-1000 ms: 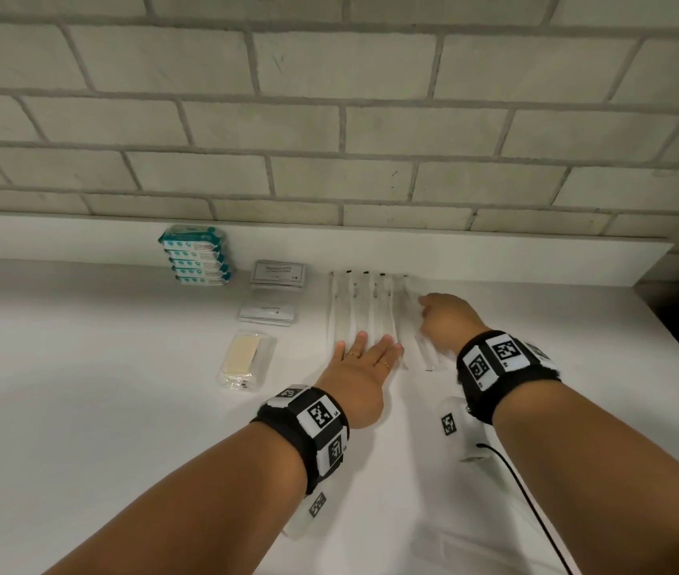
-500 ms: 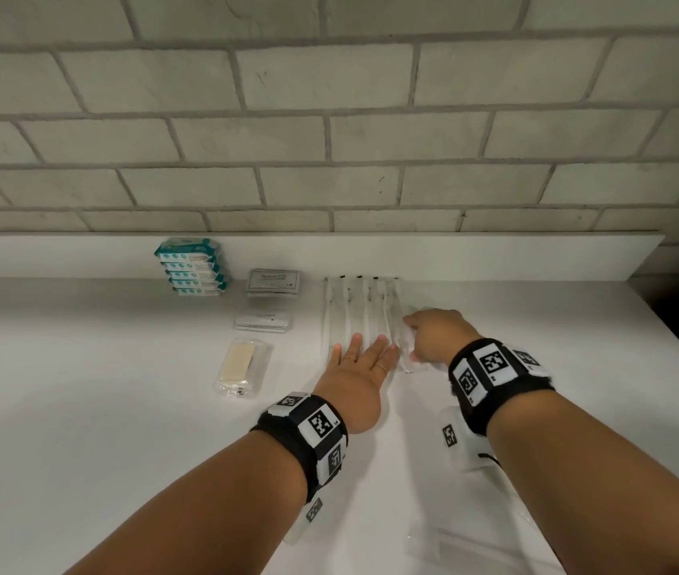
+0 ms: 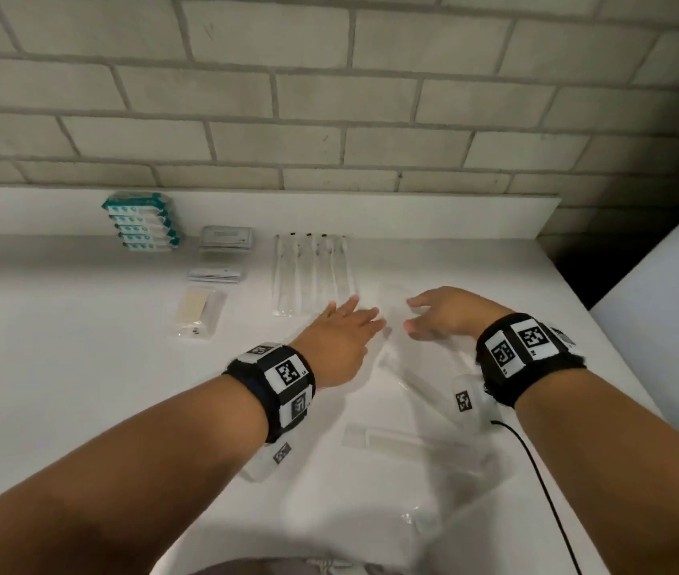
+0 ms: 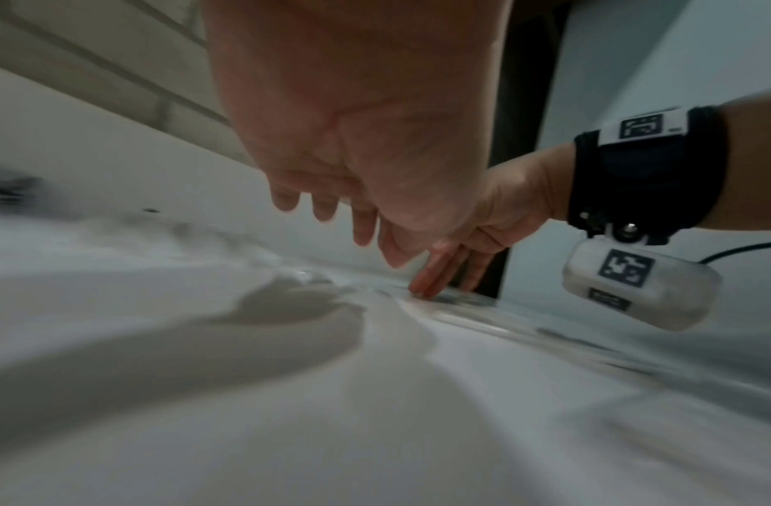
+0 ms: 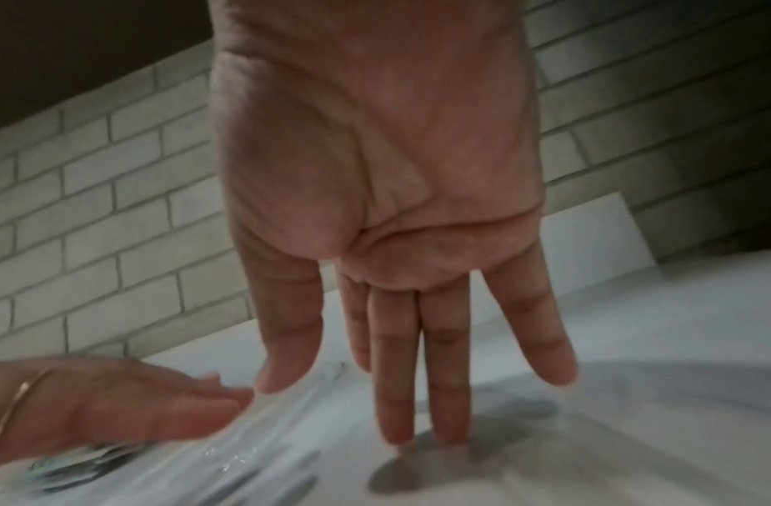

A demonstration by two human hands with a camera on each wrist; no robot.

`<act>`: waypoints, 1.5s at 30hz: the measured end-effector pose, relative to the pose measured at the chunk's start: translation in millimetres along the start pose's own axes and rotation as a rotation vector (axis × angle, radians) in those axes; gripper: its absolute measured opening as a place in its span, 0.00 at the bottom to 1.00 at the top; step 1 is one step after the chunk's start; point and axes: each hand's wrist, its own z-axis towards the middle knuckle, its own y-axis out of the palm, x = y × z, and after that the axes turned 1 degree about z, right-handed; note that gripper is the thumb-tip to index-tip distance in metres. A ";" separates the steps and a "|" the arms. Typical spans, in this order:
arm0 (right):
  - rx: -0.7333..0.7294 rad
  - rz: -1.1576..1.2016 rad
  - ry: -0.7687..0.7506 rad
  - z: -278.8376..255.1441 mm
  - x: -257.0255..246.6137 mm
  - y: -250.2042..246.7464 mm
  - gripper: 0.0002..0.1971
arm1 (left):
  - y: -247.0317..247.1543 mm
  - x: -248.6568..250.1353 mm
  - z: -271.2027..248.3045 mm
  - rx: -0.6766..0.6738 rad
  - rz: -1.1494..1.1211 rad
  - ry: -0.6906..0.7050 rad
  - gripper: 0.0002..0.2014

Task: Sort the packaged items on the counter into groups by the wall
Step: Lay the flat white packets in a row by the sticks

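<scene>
A row of long clear-wrapped sticks with dark tips (image 3: 310,273) lies by the wall on the white counter (image 3: 59,388). My left hand (image 3: 354,321) hovers flat with straight fingers just past the row's near ends. My right hand (image 3: 416,317) is beside it, fingers spread and straight, holding nothing. In the right wrist view the right hand's fingertips (image 5: 400,434) point down close to the counter. A loose clear packet (image 3: 410,377) lies slanted under and behind the right hand. Two more clear packets (image 3: 391,437) (image 3: 424,520) lie nearer me.
By the wall stand a stack of teal wipe packs (image 3: 142,222), grey packets (image 3: 225,238), white packets (image 3: 215,273) and a beige item in clear wrap (image 3: 198,311). A white upstand (image 3: 412,213) backs the counter. The counter's right edge (image 3: 578,325) is close.
My right hand has left the right end of the row, opened and drawn back toward me. My left hand has slid back a little from the row's near ends.
</scene>
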 end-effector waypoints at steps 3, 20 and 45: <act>0.156 -0.026 0.048 -31.1 23.8 -3.2 0.25 | 2.3 37.3 3.2 -0.107 0.018 0.192 0.28; 0.158 -0.434 -0.046 -158.7 53.5 55.6 0.30 | 21.1 45.3 -49.9 -0.054 -0.201 -0.431 0.23; 0.171 0.064 0.042 -99.4 99.9 23.2 0.17 | 22.9 100.1 -55.5 -0.152 -0.452 -0.278 0.24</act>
